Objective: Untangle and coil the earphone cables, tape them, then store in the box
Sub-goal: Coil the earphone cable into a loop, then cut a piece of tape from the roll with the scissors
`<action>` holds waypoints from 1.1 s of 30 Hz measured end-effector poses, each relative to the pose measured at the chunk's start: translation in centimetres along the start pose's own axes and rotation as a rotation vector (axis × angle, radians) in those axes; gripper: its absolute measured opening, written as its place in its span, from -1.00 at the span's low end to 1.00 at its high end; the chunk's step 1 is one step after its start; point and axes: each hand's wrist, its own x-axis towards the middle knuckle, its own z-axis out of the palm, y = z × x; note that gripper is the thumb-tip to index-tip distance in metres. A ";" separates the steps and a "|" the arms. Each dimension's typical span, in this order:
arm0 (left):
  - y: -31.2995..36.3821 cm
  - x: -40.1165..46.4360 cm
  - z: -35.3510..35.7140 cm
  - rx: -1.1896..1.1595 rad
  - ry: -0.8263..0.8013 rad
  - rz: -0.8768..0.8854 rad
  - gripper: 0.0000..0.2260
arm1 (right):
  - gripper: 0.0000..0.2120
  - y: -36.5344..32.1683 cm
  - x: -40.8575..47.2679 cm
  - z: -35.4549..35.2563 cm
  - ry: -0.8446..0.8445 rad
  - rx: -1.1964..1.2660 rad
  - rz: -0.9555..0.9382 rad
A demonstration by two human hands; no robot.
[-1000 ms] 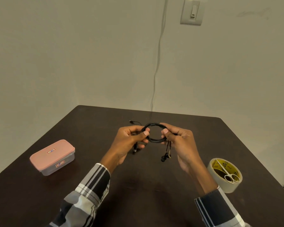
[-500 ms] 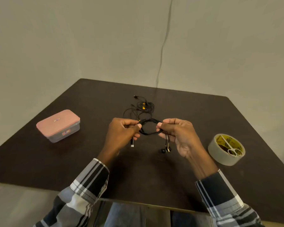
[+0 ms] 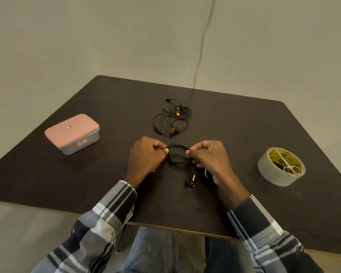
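Coiled black earphone cable (image 3: 177, 156) held just above the dark table (image 3: 234, 134), mid-front; left hand (image 3: 146, 156) pinches its left side, right hand (image 3: 211, 157) pinches its right, earbuds (image 3: 189, 182) dangling below. Second earphone tangle (image 3: 172, 120) lies loose just behind. Pink-lidded box (image 3: 72, 133) closed at far left; tape roll (image 3: 281, 169) with small scissors (image 3: 286, 164) on top at right.

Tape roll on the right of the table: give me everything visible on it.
The tape roll lies flat on the dark table, near its right edge, hole facing up. The outer band looks pale grey-white; the inner core is yellow with dark printing. A small pair of white-handled scissors rests across its top, finger loops toward the near rim. Neither hand touches it; the right hand is off to its left, holding the coiled cable.
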 end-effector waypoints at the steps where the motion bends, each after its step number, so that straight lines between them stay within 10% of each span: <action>1: 0.1 0.0 -0.1 0.042 -0.018 0.012 -0.94 | -0.88 0.1 0.1 -0.1 0.022 -0.078 -0.036; 21: 0.0 3.2 -0.6 0.000 -0.147 0.001 -0.88 | -0.75 -0.1 3.3 -1.8 0.114 -0.127 -0.167; 33: 7.6 5.4 1.4 0.030 -0.239 0.379 -0.90 | -0.78 -0.9 3.4 -7.9 0.211 -0.136 -0.247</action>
